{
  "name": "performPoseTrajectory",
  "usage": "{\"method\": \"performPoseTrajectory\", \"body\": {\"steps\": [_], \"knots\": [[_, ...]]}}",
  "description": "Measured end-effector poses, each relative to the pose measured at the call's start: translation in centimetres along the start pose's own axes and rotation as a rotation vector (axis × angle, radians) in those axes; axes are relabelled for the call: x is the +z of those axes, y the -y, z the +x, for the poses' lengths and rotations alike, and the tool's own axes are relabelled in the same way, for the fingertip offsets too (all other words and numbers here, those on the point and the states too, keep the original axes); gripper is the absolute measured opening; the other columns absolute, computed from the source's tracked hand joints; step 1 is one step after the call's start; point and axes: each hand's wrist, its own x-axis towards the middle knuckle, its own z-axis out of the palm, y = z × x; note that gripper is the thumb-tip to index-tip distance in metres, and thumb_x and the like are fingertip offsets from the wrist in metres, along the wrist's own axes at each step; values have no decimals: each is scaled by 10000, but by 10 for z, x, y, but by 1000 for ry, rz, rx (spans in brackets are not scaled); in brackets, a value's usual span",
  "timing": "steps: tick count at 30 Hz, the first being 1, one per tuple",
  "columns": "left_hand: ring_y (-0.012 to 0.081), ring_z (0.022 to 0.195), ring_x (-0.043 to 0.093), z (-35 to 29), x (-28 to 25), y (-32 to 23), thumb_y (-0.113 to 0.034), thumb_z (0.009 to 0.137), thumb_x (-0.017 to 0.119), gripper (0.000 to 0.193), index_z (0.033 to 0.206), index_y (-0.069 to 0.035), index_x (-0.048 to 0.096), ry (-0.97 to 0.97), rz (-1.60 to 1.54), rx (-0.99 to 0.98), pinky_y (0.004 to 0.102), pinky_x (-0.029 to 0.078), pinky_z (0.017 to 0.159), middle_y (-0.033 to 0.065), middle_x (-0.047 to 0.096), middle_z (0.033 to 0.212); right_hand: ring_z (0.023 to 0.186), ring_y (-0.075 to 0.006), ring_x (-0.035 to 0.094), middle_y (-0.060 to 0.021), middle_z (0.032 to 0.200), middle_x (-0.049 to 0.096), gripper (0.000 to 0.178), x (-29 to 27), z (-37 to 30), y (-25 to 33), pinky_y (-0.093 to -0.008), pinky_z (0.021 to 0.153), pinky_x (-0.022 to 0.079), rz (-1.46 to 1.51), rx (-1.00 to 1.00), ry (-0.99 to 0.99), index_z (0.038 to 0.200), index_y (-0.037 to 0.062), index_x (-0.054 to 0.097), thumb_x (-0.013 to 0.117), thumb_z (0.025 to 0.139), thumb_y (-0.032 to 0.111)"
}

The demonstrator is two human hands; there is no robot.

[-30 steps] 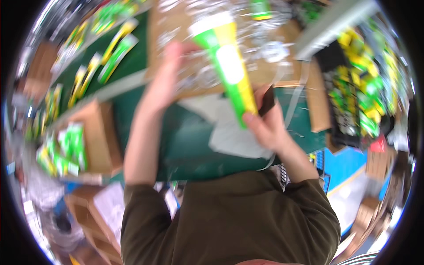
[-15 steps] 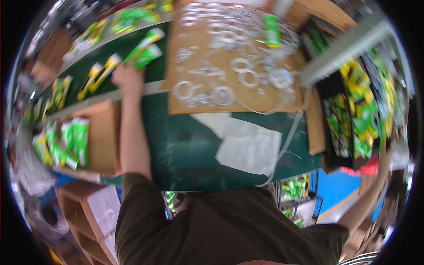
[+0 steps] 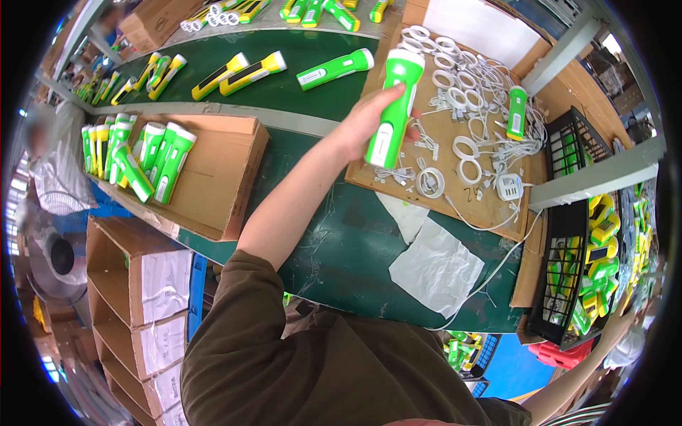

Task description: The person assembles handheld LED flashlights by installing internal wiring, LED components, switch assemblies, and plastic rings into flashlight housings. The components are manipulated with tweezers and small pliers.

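My left hand (image 3: 364, 122) is wrapped round a green flashlight (image 3: 395, 110) with a white head, holding it up over the left edge of the brown board (image 3: 455, 202). Another green flashlight (image 3: 335, 69) lies on the dark green conveyor belt (image 3: 305, 42), with yellow-and-black flashlights (image 3: 253, 73) to its left. At the far right, my right hand (image 3: 622, 318) is beside a heap of green and yellow flashlights (image 3: 600, 277); its fingers are too small and hidden to make out.
A cardboard box (image 3: 213, 167) of green flashlights stands at the left. White cable coils (image 3: 469, 170), a charging hub (image 3: 509, 187) and one green flashlight (image 3: 516, 113) lie on the board. A white sheet (image 3: 437, 266) rests on the table. A grey post (image 3: 604, 170) and black crate (image 3: 561, 284) flank the right.
My left hand has lifted a green flashlight off the belt and brought it right, over the board. Another green one stays on the belt. The view has shifted; my right arm remains at the far right.
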Motion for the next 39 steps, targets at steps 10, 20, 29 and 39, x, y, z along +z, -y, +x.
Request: {"method": "performPoseTrajectory", "body": {"steps": [10,20,29,39], "knots": [[179,530,562,-20,49,30,-545,913,464,459,1026,-100,492,60,-91,-318,335,479,475,42,552,744,761,-135,388,-68,877,425,215,-58,-154,278,-287,683,364,1214,-248,242,1088,16,431,433,898,118],[160,700,601,-27,67,55,-425,951,472,376,1092,-76,489,6,245,-24,315,505,583,78,592,835,554,-241,618,-103,703,634,152,-20,-175,435,-319,502,478,1256,-477,550,960,39,610,662,841,120],[198,853,591,-22,56,64,-392,965,448,432,1153,-4,467,31,662,258,328,465,751,134,593,929,540,-250,603,-77,626,611,141,-9,-160,439,-352,474,464,980,-693,384,886,83,608,703,793,131],[168,804,587,-19,53,60,-426,911,553,489,1062,38,519,77,532,184,308,463,728,115,603,864,516,-233,591,-63,596,586,134,-13,-173,443,-351,442,443,1131,-679,200,892,92,600,696,809,136]]}}
